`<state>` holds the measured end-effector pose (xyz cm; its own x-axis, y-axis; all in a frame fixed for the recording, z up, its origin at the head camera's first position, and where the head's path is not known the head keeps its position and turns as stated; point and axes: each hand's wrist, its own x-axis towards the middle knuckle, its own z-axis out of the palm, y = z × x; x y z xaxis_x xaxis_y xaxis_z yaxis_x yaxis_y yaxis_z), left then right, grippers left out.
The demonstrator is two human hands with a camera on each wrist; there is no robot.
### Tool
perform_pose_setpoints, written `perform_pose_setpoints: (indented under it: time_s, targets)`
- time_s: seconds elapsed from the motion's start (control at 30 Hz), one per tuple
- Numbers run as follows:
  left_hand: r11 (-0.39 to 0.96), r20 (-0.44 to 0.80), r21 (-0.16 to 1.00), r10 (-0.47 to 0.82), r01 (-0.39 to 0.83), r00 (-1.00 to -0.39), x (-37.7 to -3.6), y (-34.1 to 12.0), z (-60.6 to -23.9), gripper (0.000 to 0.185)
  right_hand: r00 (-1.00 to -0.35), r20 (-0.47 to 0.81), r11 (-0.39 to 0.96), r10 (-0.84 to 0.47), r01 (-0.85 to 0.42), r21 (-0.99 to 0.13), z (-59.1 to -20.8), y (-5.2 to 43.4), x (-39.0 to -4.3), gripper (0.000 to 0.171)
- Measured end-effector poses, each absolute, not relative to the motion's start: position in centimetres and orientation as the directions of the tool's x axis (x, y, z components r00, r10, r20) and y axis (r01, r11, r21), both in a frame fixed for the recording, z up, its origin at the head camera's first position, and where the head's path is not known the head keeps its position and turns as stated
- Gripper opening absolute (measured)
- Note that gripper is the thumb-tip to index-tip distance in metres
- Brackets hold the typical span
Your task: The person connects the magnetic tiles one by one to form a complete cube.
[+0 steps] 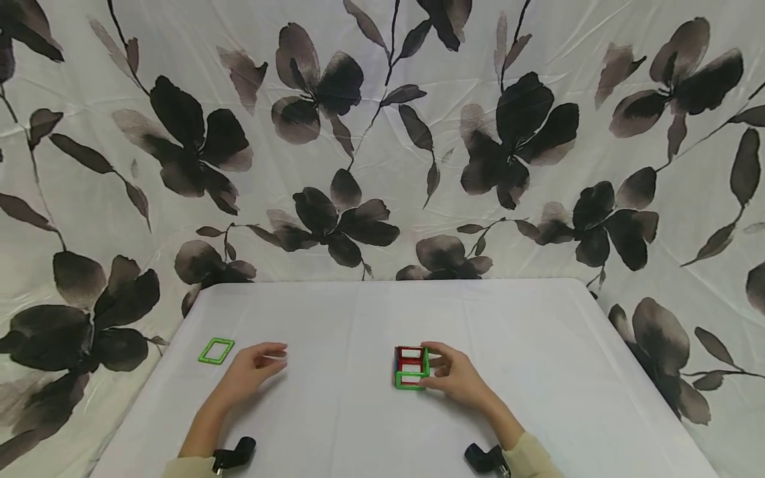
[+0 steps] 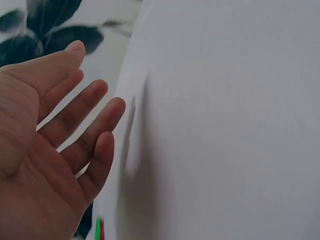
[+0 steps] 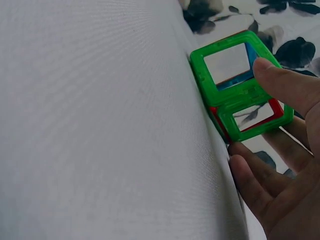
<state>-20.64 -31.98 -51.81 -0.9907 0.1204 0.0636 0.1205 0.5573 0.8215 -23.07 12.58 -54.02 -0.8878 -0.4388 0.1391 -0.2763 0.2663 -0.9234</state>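
A small box built of magnetic tiles (image 1: 410, 362) stands on the table right of centre, with red and green frames showing. In the right wrist view its green tile (image 3: 243, 95) faces the camera, and blue and red edges show behind. My right hand (image 1: 459, 380) holds the box from the right, thumb on the green frame and fingers at the far side. My left hand (image 1: 254, 370) hovers over the left part of the table, fingers loosely bent and nothing in them. A loose green tile (image 1: 212, 362) lies flat to its left.
A white cloth covers the table (image 1: 352, 425). Behind it hangs a white curtain (image 1: 430, 166) printed with dark flowers. Black wrist devices (image 1: 236, 453) sit at both cuffs, close above the table's near side.
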Motion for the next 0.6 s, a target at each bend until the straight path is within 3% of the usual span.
perform_pose_setpoints:
  time_s: [0.37, 0.6]
  targets:
    - [0.64, 0.151, 0.767, -0.091, 0.059, -0.984, -18.3, -39.9, -51.1, 0.042, -0.891, 0.137, 0.257, -0.432, -0.267, -0.929, -54.0, 12.7, -22.7, 0.075]
    - [0.699, 0.116, 0.709, -0.24, -0.089, -0.964, -17.7, -43.0, -51.5, 0.049, -0.882, 0.14, 0.233, -0.45, -0.267, -0.935, -53.9, 12.7, -22.8, 0.075]
